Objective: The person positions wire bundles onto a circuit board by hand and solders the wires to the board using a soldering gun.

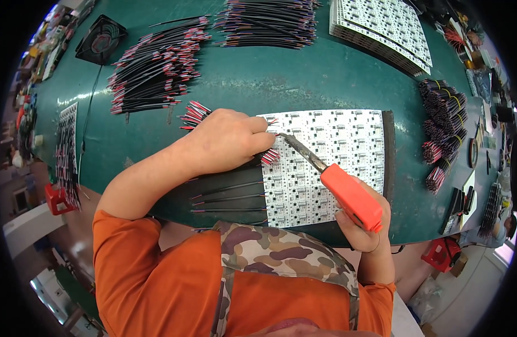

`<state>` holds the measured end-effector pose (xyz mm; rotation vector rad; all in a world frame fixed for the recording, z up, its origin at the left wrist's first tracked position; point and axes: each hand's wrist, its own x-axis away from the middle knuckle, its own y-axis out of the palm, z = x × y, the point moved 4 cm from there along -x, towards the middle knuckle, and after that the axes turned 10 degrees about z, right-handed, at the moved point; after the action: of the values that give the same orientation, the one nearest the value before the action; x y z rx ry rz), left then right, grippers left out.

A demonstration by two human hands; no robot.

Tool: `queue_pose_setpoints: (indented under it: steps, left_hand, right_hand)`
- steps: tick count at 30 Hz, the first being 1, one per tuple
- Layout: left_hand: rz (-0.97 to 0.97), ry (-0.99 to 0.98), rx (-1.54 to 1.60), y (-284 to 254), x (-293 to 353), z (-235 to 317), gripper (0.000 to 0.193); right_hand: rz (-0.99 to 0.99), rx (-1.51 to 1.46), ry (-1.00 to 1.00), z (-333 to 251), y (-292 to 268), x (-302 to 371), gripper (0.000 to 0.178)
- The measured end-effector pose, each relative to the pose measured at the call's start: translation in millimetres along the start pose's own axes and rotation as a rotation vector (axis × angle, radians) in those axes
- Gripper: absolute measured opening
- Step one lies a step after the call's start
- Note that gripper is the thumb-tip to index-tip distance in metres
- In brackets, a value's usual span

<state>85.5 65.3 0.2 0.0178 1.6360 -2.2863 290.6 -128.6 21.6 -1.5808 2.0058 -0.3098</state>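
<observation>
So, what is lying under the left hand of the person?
Under the left hand is a bundle of red-and-black wires, ends fanning out both sides, over the white circuit panel. The soldering iron tip meets them there. The joint itself is covered.

Left hand (227, 140) is covering most of a bundle of red-and-black wires (194, 115); only the ends are poking out either side, so the count is not readable. Soldering iron (331, 180) tip is meeting the white circuit board panel (331, 151) right beside the fingers; whether it is touching a pad is too small to tell. Right hand (362, 224) is wrapping the orange handle, hiding its lower part. Stacked boards (382, 28) are running off the top edge. Bench clutter at both rims is blurring out.
</observation>
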Motion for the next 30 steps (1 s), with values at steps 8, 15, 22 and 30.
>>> queue_pose_setpoints:
  steps: [8,15,22,30]
  left_hand:
    - [-0.002,-0.007,-0.001,0.4,0.0,0.4,0.007]
    - [-0.007,-0.001,-0.007,0.1,0.4,0.9,0.007]
    - [-0.035,0.008,0.017,-2.2,-1.6,-1.0,0.008]
    - [-0.029,0.043,0.018,-5.1,-4.0,-2.3,0.025]
  right_hand:
    - [0.012,0.031,0.079,-5.9,-1.0,-1.6,0.047]
    - [-0.034,0.027,0.064,1.1,-6.2,6.5,0.041]
    - [0.001,-0.043,0.090,4.6,-4.3,10.1,0.041]
    - [-0.038,-0.015,0.097,3.6,-3.2,10.4,0.042]
